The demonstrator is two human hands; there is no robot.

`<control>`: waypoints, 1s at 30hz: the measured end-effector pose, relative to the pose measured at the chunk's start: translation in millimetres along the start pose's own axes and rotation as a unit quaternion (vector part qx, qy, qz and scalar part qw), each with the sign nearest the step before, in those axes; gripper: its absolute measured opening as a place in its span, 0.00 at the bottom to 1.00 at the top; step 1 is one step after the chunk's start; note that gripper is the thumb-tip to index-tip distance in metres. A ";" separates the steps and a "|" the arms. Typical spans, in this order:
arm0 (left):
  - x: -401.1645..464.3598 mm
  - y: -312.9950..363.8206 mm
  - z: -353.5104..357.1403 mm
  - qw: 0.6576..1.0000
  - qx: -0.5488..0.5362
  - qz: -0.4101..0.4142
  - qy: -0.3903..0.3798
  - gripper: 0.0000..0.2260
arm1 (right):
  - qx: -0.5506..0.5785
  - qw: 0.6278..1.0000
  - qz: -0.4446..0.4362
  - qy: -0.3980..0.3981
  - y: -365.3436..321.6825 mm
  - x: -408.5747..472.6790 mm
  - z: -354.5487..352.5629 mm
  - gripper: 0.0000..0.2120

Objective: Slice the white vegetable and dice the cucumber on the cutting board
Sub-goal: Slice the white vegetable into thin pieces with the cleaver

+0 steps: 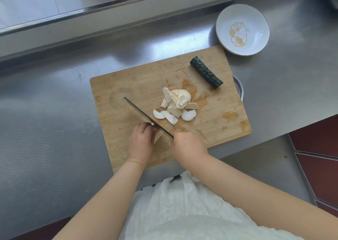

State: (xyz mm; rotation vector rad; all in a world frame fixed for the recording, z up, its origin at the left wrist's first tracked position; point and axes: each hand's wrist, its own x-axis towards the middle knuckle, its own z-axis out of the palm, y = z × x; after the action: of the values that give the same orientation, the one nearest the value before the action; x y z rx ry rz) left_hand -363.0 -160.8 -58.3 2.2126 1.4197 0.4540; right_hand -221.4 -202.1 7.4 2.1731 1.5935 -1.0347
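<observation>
Slicing: right hand grips the dark long-bladed knife; left hand, fingers curled, pins the pale white vegetable stub against the blade. Cut white slices lie mid wooden cutting board; dark green cucumber piece waits uncut at the far corner.

No legible text, small burnt mark on cutting board edge unreadable, plate emblem wordless

Head view, steeply down, near cutting board
</observation>
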 end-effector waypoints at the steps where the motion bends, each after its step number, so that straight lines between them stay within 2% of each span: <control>1: 0.0 0.0 -0.3 1.000 -0.001 0.002 0.003 0.07 | 0.000 1.000 0.004 -0.003 -1.7 0.9 0.0 0.08; 3: 0.4 0.8 -0.5 1.000 -0.003 0.010 0.009 0.12 | -0.005 1.000 0.009 -0.008 -5.9 3.3 0.1 0.08; 5: 0.1 1.9 -0.7 1.000 -0.001 0.012 0.014 0.13 | -0.004 1.000 0.008 -0.010 -8.5 7.0 1.4 0.07; 9: 0.3 -2.2 1.3 1.000 -0.003 0.003 0.011 0.04 | 0.025 1.000 0.014 -0.011 -4.0 13.7 6.7 0.06; 15: -3.3 -5.8 1.0 1.000 0.009 0.023 0.011 0.05 | 0.130 0.991 0.040 -0.003 3.9 23.6 0.0 0.12; 22: -2.1 -1.3 -1.9 1.000 0.012 0.009 -0.004 0.05 | 0.019 0.999 -0.015 0.033 11.5 -2.5 8.2 0.06; 30: -1.6 -2.8 -2.7 0.999 0.013 0.031 0.013 0.05 | 0.002 1.000 -0.007 0.027 2.0 -1.5 11.0 0.05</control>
State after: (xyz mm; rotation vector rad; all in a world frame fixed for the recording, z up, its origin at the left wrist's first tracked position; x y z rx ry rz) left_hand -367.1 -160.7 -57.6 2.2858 1.3803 0.4898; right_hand -224.1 -210.3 0.1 2.2130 1.6335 -0.9916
